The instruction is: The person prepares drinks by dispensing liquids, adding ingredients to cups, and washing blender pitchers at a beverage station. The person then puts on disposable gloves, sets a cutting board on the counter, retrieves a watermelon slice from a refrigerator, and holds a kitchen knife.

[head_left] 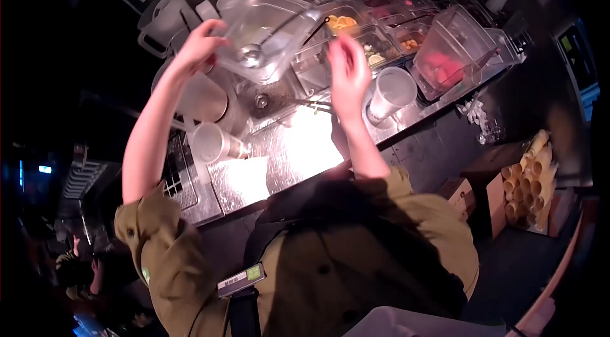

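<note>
My left hand is closed on the left rim of a clear plastic container, which looks tilted over the counter. A ladle lies inside it, its long handle reaching past the upper right rim. To the right of the container, my right hand is slightly blurred, its fingers stretched out and holding nothing visible. Close by that hand stands a translucent cup. Another translucent cup leans on its side at the counter's left. Tongs or a similar dark tool lie below the container.
Orange slices fill one tray at the back. A clear bin with reddish contents stands at the right. Pitchers sit at the back left. Stacked cups fill a box at the lower right. Another person's arms show far left.
</note>
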